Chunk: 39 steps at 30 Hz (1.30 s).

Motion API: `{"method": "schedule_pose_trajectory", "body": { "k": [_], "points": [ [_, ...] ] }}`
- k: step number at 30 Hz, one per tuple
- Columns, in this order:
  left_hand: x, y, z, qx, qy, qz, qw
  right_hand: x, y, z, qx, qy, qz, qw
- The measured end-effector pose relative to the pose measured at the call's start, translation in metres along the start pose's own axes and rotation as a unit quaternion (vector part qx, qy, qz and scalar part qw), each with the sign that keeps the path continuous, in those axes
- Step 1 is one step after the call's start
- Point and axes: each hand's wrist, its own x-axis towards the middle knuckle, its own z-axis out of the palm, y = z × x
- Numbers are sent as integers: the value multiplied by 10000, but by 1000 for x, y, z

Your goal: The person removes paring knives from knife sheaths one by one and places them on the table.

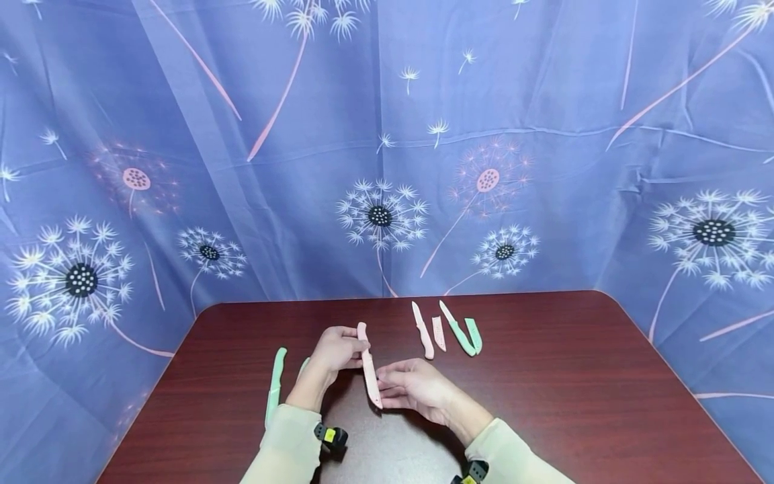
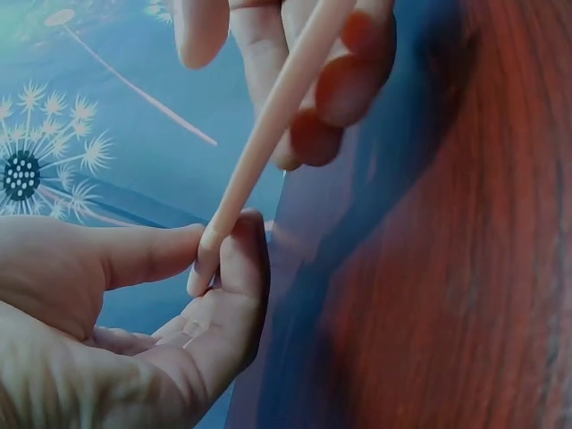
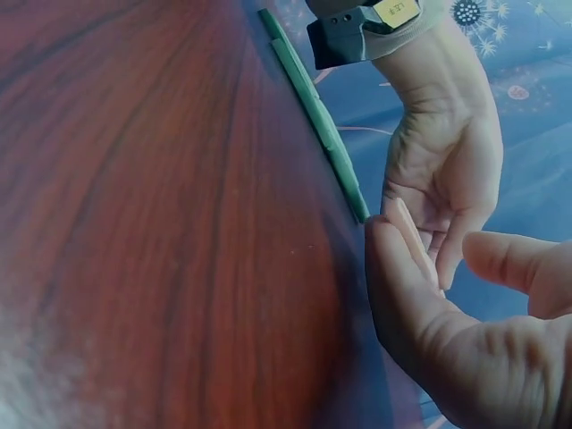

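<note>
Above the middle of the table, a pink knife in its pink sheath (image 1: 371,376) is held at a slant, handle end away from the body. My left hand (image 1: 334,351) pinches it between thumb and fingers around the handle; the left wrist view shows this thumb (image 2: 156,255) pressed on its edge. My right hand (image 1: 420,388) is at the sheathed blade end, with its fingers (image 2: 331,94) close behind the sheath. The right thumb (image 3: 509,259) stands apart from the knife.
Left of the left arm lies a green knife (image 1: 276,383); another green piece (image 1: 304,364) is partly hidden by the left hand. Farther back right lie a small pink knife (image 1: 424,332), a pink sheath (image 1: 439,334), a small green knife (image 1: 458,331) and a green sheath (image 1: 474,335). A blue curtain (image 1: 387,168) hangs behind.
</note>
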Motion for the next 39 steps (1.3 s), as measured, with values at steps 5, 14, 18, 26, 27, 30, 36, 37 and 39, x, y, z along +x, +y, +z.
{"method": "schedule_pose_trajectory", "body": {
  "k": [5,14,18,26,27,30,36,37,39],
  "points": [
    [-2,2,4,-300,-6,78,9995,-2,-2,-3,-155,46,-146,9998],
    [-6,5,12,-794,56,130,9967,-4,-5,-11,-293,115,-317,9990],
    [-8,7,17,-935,46,207,9954,-6,-7,-15,-391,179,-407,9982],
    [-8,10,26,-1238,83,363,9916,-11,-16,-24,-726,344,-510,9955],
    [-8,10,28,-1295,72,373,9909,-11,-17,-26,-757,358,-529,9951],
    [-8,10,31,-1431,42,416,9888,-12,-19,-30,-916,394,-587,9933],
    [-9,11,35,-1427,147,475,9885,-13,-24,-38,-1321,425,-707,9878],
    [-10,11,36,-1427,159,495,9884,-14,-25,-39,-1392,424,-719,9867],
    [-11,11,38,-1435,152,554,9880,-14,-27,-43,-1579,421,-746,9837]
  ]
}}
